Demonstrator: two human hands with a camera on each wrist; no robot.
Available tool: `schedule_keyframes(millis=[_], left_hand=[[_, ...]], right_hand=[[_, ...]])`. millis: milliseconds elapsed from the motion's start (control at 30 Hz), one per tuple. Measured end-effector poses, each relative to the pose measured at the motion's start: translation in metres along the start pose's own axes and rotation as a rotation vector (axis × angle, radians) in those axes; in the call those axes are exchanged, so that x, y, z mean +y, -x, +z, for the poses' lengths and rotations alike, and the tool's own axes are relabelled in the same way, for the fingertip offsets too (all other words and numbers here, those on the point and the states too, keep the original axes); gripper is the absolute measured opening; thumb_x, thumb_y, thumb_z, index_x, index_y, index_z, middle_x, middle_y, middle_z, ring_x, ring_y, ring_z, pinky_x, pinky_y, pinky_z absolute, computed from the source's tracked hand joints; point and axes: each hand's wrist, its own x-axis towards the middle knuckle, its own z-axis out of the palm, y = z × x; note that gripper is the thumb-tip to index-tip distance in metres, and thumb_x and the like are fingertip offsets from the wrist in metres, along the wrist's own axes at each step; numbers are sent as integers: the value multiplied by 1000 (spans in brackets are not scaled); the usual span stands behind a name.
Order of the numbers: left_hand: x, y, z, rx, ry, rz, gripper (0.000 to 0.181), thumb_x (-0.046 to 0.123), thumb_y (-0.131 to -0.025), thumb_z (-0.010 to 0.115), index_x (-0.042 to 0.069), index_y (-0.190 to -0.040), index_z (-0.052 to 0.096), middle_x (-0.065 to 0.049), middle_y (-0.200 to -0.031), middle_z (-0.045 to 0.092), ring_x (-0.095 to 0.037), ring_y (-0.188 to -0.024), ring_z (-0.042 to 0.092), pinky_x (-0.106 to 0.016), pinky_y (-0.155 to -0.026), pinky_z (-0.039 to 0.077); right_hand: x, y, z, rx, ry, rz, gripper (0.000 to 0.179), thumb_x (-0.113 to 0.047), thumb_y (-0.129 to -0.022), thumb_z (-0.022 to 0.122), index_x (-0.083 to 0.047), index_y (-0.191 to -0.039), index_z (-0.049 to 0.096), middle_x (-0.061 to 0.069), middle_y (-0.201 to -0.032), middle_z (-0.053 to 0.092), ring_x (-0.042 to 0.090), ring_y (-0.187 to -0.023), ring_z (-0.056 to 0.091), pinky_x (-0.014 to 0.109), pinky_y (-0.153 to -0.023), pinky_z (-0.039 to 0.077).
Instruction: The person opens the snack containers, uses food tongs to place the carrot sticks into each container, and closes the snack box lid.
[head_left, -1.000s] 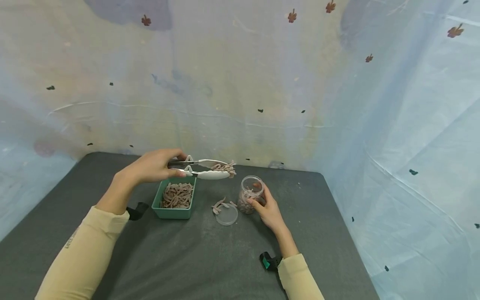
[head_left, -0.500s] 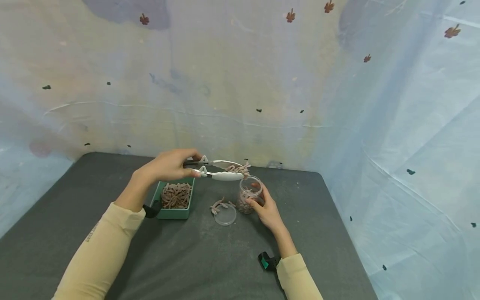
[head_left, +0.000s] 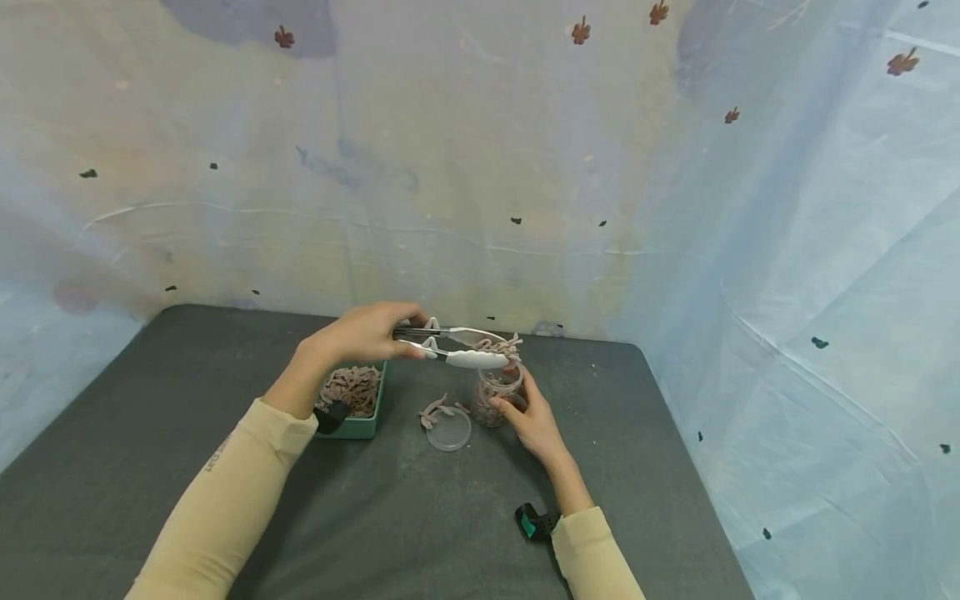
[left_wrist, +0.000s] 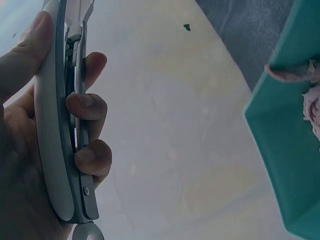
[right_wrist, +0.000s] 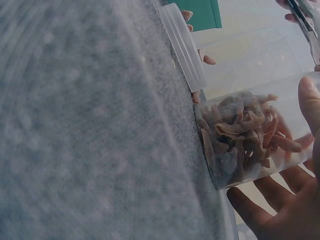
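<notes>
My left hand (head_left: 362,335) grips silver tongs with white tips (head_left: 476,360), its fingers curled round the handle (left_wrist: 52,125) in the left wrist view. Pinched between the tips is a clump of pinkish-brown, worm-like strips (head_left: 506,346), just above the mouth of a clear jar (head_left: 487,410). The tongs partly hide that mouth in the head view. My right hand (head_left: 536,421) holds the jar upright on the table, thumb on the near side. Many similar strips (right_wrist: 245,130) fill the jar's lower part in the right wrist view.
A green rectangular tub (head_left: 358,430) of strips stands left of the jar, partly behind my left wrist. Between them lies a clear round lid (head_left: 450,432), with several loose strips (head_left: 432,412) at its edge. The dark tablecloth (head_left: 420,517) ends at a patterned curtain (head_left: 420,208).
My left hand has carried the tongs and their clump of strips rightward, from beside the jar to over its mouth. My right hand and the jar have stayed put.
</notes>
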Motion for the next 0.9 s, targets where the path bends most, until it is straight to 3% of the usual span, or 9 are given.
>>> schedule_keyframes(millis=[267, 900], left_hand=[[3, -12, 8, -40, -10, 5, 52, 45, -96, 76, 18, -138, 61, -6, -140, 63, -31, -130, 59, -58, -103, 48], [4, -22, 9, -138, 7, -20, 57, 49, -96, 73, 17, -142, 58, -6, -143, 60, -30, -132, 57, -56, -105, 48]], right_hand=[[2, 1, -1, -13, 15, -8, 77, -27, -100, 74, -12, -163, 32, 18, -154, 49, 39, -142, 49, 57, -110, 45], [1, 2, -2, -20, 26, 25, 74, -33, -100, 73, -12, -160, 35, 18, -150, 53, 37, -139, 52, 56, -109, 47]])
